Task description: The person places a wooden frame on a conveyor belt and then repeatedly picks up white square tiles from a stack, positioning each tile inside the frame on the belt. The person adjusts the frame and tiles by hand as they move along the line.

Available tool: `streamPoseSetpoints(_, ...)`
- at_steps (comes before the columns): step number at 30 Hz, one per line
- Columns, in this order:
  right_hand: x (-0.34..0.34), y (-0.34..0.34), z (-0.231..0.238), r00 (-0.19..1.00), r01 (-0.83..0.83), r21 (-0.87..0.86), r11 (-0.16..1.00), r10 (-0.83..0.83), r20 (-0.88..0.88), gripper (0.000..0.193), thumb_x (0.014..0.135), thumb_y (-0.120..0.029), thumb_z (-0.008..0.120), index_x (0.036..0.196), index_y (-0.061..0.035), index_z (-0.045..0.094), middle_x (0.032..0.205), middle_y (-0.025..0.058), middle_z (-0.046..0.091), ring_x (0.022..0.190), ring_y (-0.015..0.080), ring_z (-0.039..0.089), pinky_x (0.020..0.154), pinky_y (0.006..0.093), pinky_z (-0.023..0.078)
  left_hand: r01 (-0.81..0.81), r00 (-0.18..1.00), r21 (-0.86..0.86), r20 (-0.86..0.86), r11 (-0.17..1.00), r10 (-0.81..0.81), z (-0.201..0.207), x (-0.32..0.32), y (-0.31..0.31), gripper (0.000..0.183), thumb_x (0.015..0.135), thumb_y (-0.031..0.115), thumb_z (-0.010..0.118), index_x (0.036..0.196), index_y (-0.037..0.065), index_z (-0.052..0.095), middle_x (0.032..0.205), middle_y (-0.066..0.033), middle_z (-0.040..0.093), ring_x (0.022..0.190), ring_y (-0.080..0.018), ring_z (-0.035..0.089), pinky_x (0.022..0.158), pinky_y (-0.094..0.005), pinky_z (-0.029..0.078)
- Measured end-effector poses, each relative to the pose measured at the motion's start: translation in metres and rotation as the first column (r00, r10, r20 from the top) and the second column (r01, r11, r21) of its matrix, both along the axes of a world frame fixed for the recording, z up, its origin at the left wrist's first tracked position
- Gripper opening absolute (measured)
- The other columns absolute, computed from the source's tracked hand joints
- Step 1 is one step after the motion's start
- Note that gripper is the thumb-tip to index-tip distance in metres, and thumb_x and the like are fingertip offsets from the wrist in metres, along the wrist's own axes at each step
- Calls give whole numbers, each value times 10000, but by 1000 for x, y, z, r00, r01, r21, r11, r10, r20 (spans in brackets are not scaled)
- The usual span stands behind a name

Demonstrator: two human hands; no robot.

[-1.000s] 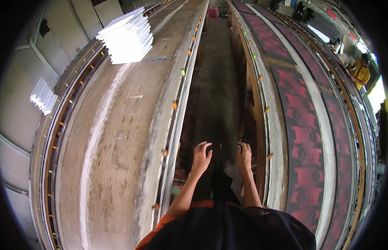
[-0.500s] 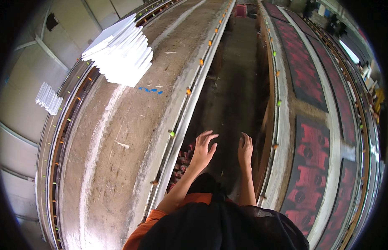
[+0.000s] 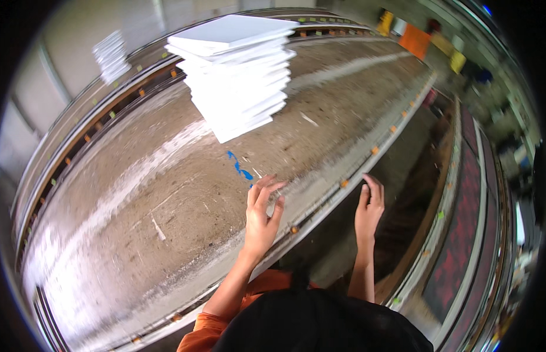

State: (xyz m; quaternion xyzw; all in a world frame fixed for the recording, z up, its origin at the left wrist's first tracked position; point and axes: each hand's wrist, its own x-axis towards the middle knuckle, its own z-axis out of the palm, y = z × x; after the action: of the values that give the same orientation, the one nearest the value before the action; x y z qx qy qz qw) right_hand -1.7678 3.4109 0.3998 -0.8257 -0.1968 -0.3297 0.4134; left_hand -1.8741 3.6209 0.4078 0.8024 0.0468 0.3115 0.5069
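L hand (image 3: 262, 216) open over bed edge (image 3: 320, 193).

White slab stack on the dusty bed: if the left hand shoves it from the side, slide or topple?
The white slab stack is tall and unevenly aligned, so upper slabs would probably shear off first. The slabs look flat and rigid, likely brittle at the edges. The gritty bed probably resists sliding.

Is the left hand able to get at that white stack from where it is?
Probably yes: the left hand is open over the bed, and only bare surface and a blue mark lie before the stack.
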Motion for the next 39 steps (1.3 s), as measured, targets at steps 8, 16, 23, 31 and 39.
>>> streamPoseSetpoints(8, 155, 88, 56, 885, -437, -118, 892, 450, 122, 215, 938, -88, 441, 1082, -44, 596, 1092, 106, 568, 1018, 266, 549, 838, 376, 445, -477, 878, -25, -54, 878, 476, 17, 23, 35, 297, 833, 72, 561, 1130, 66, 561, 1242, -133, 481, 1192, -303, 429, 990, -402, 348)
streamPoseSetpoints(16, 272, 151, 95, 643, -693, -165, 702, 705, 299, 241, 954, -114, 420, 1115, -48, 587, 1169, 91, 539, 1086, 239, 521, 896, 364, 424, -742, 670, -12, 27, 671, 742, 40, 69, 20, 326, 845, 92, 559, 1168, 58, 530, 1228, -143, 493, 1178, -297, 447, 990, -393, 346)
streamPoseSetpoints(23, 333, 195, 102, 501, -855, 51, 517, 794, 344, 325, 949, -135, 439, 1259, -36, 448, 1277, 124, 423, 1196, 246, 444, 962, 379, 450, -818, 570, 70, 232, 570, 789, 90, 140, 51, 393, 876, 129, 557, 1251, 81, 451, 1216, -147, 496, 1152, -283, 466, 963, -380, 376)
streamPoseSetpoints(31, 351, 236, 142, 397, -901, 3, 434, 822, 409, 237, 879, -112, 562, 1112, -92, 601, 1146, 90, 582, 1083, 254, 549, 895, 353, 457, -838, 528, -11, 234, 545, 817, 132, 209, 94, 398, 933, 244, 496, 1311, 123, 460, 1063, -115, 548, 941, -199, 520, 813, -323, 437)
streamPoseSetpoints(39, 363, 232, 164, 374, -923, 126, 362, 774, 510, 147, 856, -33, 570, 976, -51, 652, 999, 80, 643, 942, 229, 611, 794, 327, 490, -831, 483, -58, 417, 553, 770, 153, 232, 83, 298, 928, 241, 500, 1181, 85, 527, 1042, -62, 505, 940, -160, 493, 829, -300, 419)
